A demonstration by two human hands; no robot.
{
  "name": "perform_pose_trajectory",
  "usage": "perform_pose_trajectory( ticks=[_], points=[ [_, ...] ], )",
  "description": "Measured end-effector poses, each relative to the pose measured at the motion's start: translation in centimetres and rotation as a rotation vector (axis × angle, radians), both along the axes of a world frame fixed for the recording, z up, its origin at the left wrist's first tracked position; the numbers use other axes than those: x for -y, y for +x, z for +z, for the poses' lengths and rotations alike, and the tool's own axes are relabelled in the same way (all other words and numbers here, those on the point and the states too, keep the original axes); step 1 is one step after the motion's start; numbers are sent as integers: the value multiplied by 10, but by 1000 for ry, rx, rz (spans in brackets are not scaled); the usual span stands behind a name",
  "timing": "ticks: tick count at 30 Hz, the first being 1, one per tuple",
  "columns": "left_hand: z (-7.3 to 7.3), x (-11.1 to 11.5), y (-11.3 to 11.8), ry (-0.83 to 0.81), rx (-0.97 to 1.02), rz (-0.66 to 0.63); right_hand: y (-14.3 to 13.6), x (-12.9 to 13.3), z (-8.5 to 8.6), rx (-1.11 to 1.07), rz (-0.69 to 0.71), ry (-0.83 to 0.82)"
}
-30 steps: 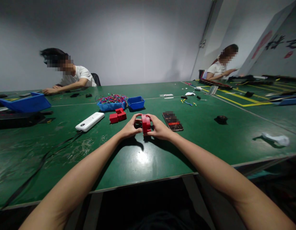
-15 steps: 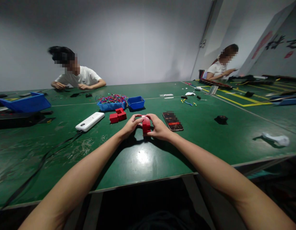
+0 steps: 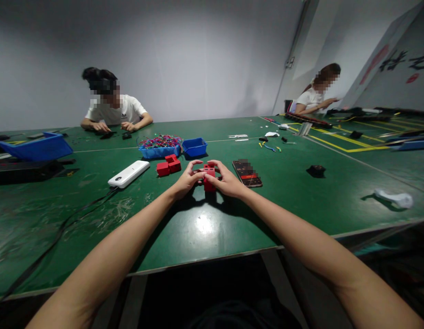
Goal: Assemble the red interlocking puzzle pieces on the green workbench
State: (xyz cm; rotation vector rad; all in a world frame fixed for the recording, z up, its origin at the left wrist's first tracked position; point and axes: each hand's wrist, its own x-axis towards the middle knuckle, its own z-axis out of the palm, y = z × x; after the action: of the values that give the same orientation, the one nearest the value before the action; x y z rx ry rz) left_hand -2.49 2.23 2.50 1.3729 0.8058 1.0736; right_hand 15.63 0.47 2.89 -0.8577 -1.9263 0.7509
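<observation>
Red part (image 3: 209, 187): between our left fingers (image 3: 197, 175) and right fingers (image 3: 220, 183), both partly curled, closed on it; just turned, curved side no longer showing; reoriented, not released.

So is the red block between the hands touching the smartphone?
Apart. The head view shows the right hand between the red block and the smartphone, with a strip of green tabletop short of the phone's edge.
</observation>
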Motion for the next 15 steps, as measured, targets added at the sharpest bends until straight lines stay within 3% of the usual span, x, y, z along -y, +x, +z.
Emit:
perform_pose_trajectory(
  ticks=[4,7,10,15],
  points=[
    [-1,0,2,-13,66,-10,-2,-3,-2,-192,40,-383],
    [-4,-3,3,-15,72,28,-1,-6,-2,-256,113,-553],
    [-8,-6,3,-13,65,62,-1,-7,-2,-292,166,-570],
    [-6,-2,6,-24,40,54,-3,-4,-2,-267,165,-458]
  ],
)
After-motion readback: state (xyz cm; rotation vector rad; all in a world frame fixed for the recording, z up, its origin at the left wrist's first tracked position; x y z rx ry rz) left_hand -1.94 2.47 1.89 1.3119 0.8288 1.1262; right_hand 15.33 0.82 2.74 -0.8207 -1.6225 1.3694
